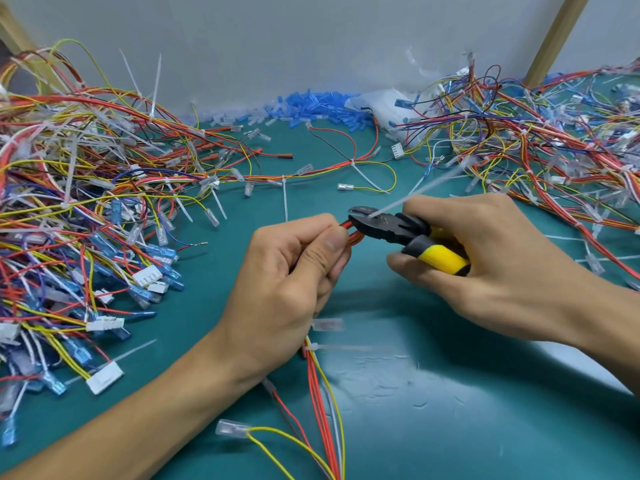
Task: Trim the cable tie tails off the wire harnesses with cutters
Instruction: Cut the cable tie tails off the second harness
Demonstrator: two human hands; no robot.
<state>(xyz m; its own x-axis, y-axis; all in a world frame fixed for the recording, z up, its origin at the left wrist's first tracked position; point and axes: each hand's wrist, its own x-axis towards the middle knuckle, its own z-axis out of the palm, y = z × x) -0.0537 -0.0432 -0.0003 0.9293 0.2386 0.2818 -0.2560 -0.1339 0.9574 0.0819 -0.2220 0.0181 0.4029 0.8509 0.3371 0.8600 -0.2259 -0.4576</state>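
Right now we grip the wire harness (323,386) in our left hand (287,271), fingers (327,249) curled tight round the strands just beside the tie, held low over the teal tabletop (450,427), centre of view. Our right hand (491,251) wraps the cutters (388,227), fingers (412,268) curled round the yellow-and-black handles. The blades sit at the base of the cable tie tail (419,195); we cannot tell whether they have closed. We judge the harness light and limp, thin wires that flop, with insulation easy to nick. So we take it close to the tie, where the bundle is tight, and keep the blades off the wires. The tail looks like a springy nylon strip that is likely to flick away when cut. Looks: harness is thin red, yellow and white wires trailing toward the bottom edge, with a clear terminal sleeve (232,427) on a yellow branch. The tail is a translucent white strip pointing up and right. More harnesses lie in a left heap (86,202) and a right heap (554,150), with blue sleeves (311,105) along the back wall.
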